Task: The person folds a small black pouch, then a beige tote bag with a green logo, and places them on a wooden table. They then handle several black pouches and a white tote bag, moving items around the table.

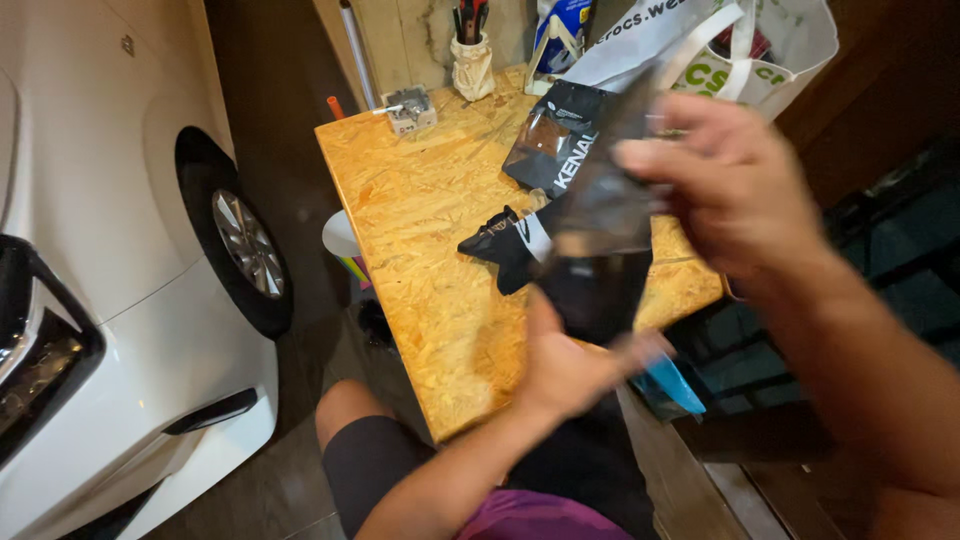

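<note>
**Both hands on a dark garment above the chipboard table**

Head view, looking down. The left hand (570,365) is raised over the near edge of the chipboard table (420,230), palm up, fingers spread beneath the lower end of a dark garment (600,250). The cloth rests on the palm; the view is blurred, so I cannot tell whether those fingers actually close on it. The right hand (730,185) is higher and to the right, thumb and fingers pinched on the garment's upper edge. The garment hangs between the two hands, above the table's right side, clear of the board.

On the table, just left of the held cloth, lies a black sock (500,245) with a white band. Farther back lies a dark flat package (560,140) with a brownish window. At the far edge stand a pale cup holding pens (473,60) and a small grey ashtray-like dish (410,108). A white tote bag (740,50) sits at the far right corner.

To the left a white car (100,250) is parked, one wheel (245,245) near the table. The person's knee (350,420) in dark shorts shows at the near edge.
</note>
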